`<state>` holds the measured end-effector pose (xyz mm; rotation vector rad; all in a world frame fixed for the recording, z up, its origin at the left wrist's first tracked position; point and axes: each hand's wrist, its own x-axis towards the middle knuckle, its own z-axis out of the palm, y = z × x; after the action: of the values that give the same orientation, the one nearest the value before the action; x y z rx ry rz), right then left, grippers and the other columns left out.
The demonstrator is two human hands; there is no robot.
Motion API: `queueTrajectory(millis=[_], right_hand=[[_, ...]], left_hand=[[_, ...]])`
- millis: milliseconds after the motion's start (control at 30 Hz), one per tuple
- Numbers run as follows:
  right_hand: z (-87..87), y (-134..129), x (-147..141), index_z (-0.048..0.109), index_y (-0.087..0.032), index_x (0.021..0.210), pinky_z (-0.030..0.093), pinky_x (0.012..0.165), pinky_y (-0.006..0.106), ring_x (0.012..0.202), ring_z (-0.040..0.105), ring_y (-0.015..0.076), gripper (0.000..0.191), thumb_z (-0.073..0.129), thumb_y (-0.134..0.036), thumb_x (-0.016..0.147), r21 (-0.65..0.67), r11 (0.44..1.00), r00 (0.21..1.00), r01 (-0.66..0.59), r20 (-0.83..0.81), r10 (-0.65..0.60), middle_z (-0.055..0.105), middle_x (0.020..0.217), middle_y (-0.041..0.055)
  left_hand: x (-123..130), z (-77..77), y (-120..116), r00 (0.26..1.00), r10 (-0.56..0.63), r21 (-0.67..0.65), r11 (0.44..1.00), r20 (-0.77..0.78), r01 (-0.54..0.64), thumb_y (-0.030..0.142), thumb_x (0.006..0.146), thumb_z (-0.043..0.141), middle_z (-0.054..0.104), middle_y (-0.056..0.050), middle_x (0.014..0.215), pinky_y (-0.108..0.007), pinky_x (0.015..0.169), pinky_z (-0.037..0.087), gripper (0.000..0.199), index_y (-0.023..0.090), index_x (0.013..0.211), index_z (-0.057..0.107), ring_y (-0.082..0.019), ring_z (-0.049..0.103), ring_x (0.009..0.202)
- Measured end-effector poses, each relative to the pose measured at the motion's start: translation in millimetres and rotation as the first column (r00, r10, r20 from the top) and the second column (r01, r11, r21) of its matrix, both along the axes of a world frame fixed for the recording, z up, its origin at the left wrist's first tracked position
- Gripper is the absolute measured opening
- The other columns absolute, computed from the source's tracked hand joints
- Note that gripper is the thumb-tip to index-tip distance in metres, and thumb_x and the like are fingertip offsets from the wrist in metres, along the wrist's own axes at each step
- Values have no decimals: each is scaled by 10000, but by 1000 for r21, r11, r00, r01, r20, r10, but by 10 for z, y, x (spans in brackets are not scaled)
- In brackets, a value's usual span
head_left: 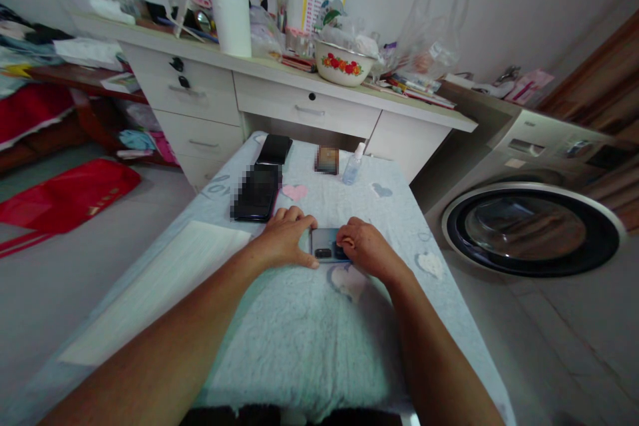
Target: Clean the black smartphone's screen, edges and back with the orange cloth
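Observation:
A smartphone (pixel 325 237) lies back side up on the cloth-covered table, its camera block near its left end. My left hand (pixel 287 236) grips that left end, with the thumb at the near corner and the forefinger at the far corner. On the phone's right part rests my right hand (pixel 367 247), fingers curled and pressed together. A dark patch shows under its fingertips; I cannot tell whether it is a held item. Beyond my left hand lies a dark tablet-like device (pixel 257 196), partly blurred out. A clear spray bottle (pixel 352 168) stands upright farther back.
A black wallet-like item (pixel 274 149) and a small blurred square item (pixel 327 160) lie at the table's far end. A pale sheet (pixel 164 286) covers the left side. Behind stands a white desk (pixel 279 96) with a flowered bowl (pixel 343 66); a washing machine (pixel 529 140) is at right.

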<state>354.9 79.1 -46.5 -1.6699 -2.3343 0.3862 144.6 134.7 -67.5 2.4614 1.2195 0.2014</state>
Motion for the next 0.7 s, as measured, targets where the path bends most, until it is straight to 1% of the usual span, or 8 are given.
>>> queueTrajectory(millis=[167,267,367,533,633,700], right_hand=[[-16,36,104,677,-170,828,345,688,225,745,510,126,188,507,-91,810,13,994,994,105,37,-105,558,821,35],[-32,44,96,676,-175,844,336,688,235,747,502,131,182,508,-110,819,20,991,988,135,68,-136,558,832,40],[-46,31,31,667,-176,852,329,675,233,736,496,126,175,505,-115,827,32,993,991,117,65,-119,547,839,37],[-57,-12,-114,653,-177,844,330,669,222,733,502,114,168,495,-118,849,67,997,999,41,14,-42,532,842,25],[-51,-25,-161,650,-174,838,332,664,217,720,501,106,174,490,-108,854,63,998,1000,28,0,-29,529,845,23],[-46,-28,-168,652,-175,846,334,666,215,723,502,106,175,491,-109,855,60,998,1000,28,-9,-28,530,848,24]], left_hand=[[-1,3,-6,1000,-5,12,1000,2,5,617,490,743,480,-46,1140,-381,940,354,745,323,1145,548,-297,425,1084],[-3,-6,-2,1000,-10,21,1000,2,10,612,490,744,480,-50,1140,-380,933,358,750,317,1151,546,-298,428,1080],[-9,-19,7,1000,-15,29,999,3,15,622,484,745,482,-55,1139,-386,936,360,766,311,1155,545,-300,434,1080],[5,-4,-2,1000,-15,27,1000,-20,15,611,505,740,497,-54,1158,-390,953,356,759,310,1172,536,-302,439,1105],[24,79,-77,997,-18,41,999,-74,21,580,549,729,510,-76,1198,-394,949,364,754,276,1209,527,-308,443,1125],[9,164,-164,993,-21,66,997,-120,29,566,579,714,495,-93,1268,-416,961,356,771,269,1258,500,-320,429,1163]])
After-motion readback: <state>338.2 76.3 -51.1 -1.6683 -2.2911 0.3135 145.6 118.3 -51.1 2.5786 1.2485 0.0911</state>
